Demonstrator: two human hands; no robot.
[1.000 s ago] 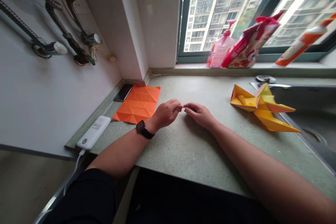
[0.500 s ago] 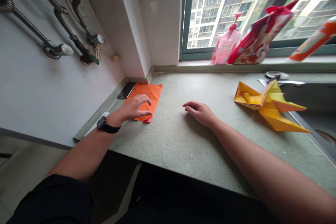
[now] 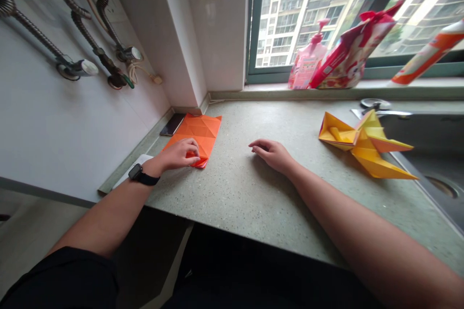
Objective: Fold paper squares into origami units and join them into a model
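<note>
Our desk (image 3: 228, 198) holds orange paper (image 3: 206, 129) beside the phone (image 3: 172, 124); our left hand (image 3: 178, 153) bends over the paper, grip unclear; our right hand (image 3: 274, 155), loosely curled, is well right of the phone.

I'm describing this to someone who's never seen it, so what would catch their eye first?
Probably the spiky yellow folded-paper shape on the countertop at the right, beside the metal sink. Next, the bright orange creased paper at the left, with the left hand at its near edge. Behind, a pink pump bottle and a red patterned bag stand out on the windowsill.
</note>
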